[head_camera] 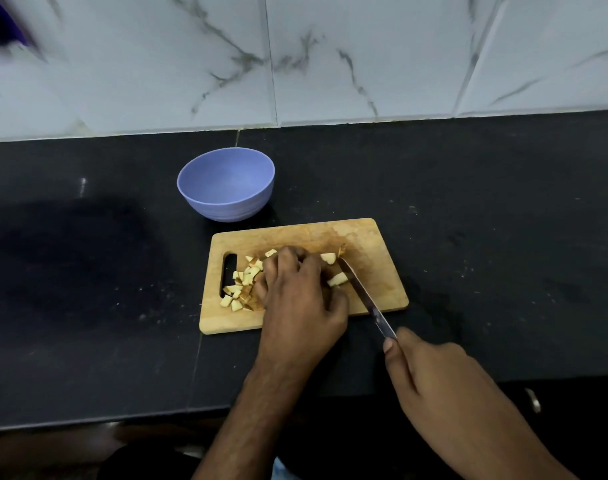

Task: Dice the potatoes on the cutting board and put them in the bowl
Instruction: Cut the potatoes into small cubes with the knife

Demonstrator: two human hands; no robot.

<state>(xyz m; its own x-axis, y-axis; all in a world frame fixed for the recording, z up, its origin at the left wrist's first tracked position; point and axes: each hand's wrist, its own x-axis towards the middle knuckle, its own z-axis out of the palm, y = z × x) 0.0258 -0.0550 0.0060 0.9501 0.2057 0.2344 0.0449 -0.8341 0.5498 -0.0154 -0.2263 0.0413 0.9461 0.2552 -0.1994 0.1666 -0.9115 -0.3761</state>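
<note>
The left hand (297, 299) lies knuckles-up on the wooden cutting board (330, 233), its fingers curled down over potato pieces. What exactly they pinch is hidden under the hand, so I cannot tell whether they grip a piece or only press on the pile. Just to the right of those fingertips sit two larger potato chunks (337, 279), one near the knuckles and one at the far side, beside the knife tip. To the left of the fingers, touching them, lies a heap of diced potato (241, 287), small pale cubes with brownish skin edges, spread toward the board's handle slot (229, 271).

The right hand (434, 372) grips the handle of a knife (364, 299), fingers wrapped round it and the forefinger stretched along the top; the handle itself is covered by the hand. The blade runs up and leftward from that grip, crossing the board's near right edge, its tip resting close beside the left hand's fingertips by the far chunk.

Beyond the left fingers, past the far edge of the board and slightly left, stands a blue bowl (226, 185), upright, apart from the board, with no potato inside. Board and bowl rest on a dark countertop (468, 202), and behind it rises a wall of white marbled tiles (364, 46).
</note>
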